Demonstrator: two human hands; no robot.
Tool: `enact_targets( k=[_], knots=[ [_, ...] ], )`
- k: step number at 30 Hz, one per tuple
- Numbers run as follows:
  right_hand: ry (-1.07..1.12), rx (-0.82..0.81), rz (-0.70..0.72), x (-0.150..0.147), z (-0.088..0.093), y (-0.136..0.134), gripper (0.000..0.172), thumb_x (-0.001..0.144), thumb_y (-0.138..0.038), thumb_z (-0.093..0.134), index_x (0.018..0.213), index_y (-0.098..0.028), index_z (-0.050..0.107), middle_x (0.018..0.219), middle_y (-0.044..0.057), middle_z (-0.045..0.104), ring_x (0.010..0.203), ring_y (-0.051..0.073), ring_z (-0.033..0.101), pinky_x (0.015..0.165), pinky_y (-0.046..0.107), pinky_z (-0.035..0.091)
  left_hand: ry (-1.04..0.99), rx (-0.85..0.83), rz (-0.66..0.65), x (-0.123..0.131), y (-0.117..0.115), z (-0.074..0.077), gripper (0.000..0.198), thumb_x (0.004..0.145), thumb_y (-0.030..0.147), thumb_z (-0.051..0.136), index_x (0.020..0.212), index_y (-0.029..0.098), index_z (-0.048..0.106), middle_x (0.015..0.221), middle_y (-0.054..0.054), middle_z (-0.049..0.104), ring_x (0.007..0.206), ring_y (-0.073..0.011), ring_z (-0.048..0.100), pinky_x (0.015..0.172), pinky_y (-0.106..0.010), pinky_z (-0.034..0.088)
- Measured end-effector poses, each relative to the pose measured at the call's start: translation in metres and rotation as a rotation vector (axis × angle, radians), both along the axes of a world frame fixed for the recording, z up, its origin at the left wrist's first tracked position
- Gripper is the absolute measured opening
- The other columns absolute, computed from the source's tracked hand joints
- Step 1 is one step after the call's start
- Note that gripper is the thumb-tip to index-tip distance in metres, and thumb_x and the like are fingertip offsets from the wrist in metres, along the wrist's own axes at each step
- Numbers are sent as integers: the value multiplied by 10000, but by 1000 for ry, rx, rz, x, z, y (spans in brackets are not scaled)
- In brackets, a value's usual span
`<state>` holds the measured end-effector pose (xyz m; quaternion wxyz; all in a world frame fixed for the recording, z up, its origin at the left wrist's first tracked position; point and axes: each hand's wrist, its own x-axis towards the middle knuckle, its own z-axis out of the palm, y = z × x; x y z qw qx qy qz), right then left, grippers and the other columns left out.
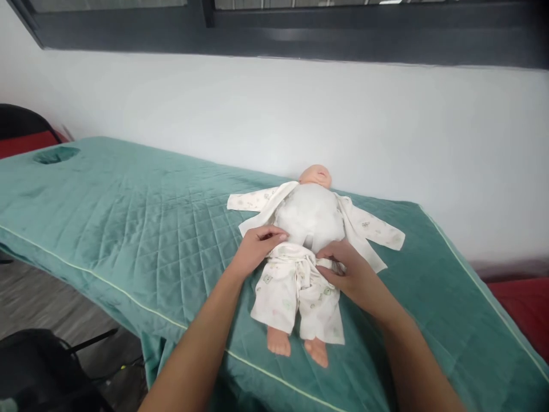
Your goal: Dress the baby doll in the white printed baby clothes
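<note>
A baby doll lies on its back, head toward the wall and bare feet toward me. Its white printed jacket is spread open, sleeves out to both sides, and a pale white torso shows. White printed pants cover the legs, with the waistband bunched below the belly. My left hand is closed at the left side of the waistband, thumb and index finger together. On the right side, my right hand pinches the waistband's edge between thumb and fingers.
A green quilted cover with light piping lies over the long bed, which has a face hole at the far left. Behind stands a white wall. A black chair is at lower left, and something red at the right.
</note>
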<state>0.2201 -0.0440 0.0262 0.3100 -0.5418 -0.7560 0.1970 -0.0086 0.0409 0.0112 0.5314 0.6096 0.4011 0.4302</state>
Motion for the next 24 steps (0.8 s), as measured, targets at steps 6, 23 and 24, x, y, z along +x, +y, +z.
enact_targets(
  k=[6,23,24],
  knots=[
    [7,-117,-72,1,27,18,106,835,-300,553,776,-232,497,712,-11,539,644,147,472,576,265,365,20,-19,-19,-5,-2,-5,285,765,442,713,868,181,763,864,-46,718,773,-155,589,708,-264,434],
    [583,-168,-284,-9,-3,49,209,725,-367,664,838,-224,563,748,3,653,609,138,548,540,239,412,268,262,-429,9,18,41,320,838,458,613,713,166,654,735,-9,546,647,-115,474,598,-238,355],
    [622,-196,-284,-8,-3,49,234,735,-404,666,845,-228,557,667,-19,610,552,129,512,507,237,390,219,203,-356,12,22,41,337,832,478,611,712,164,631,696,1,527,624,-109,457,576,-233,340]
  ],
)
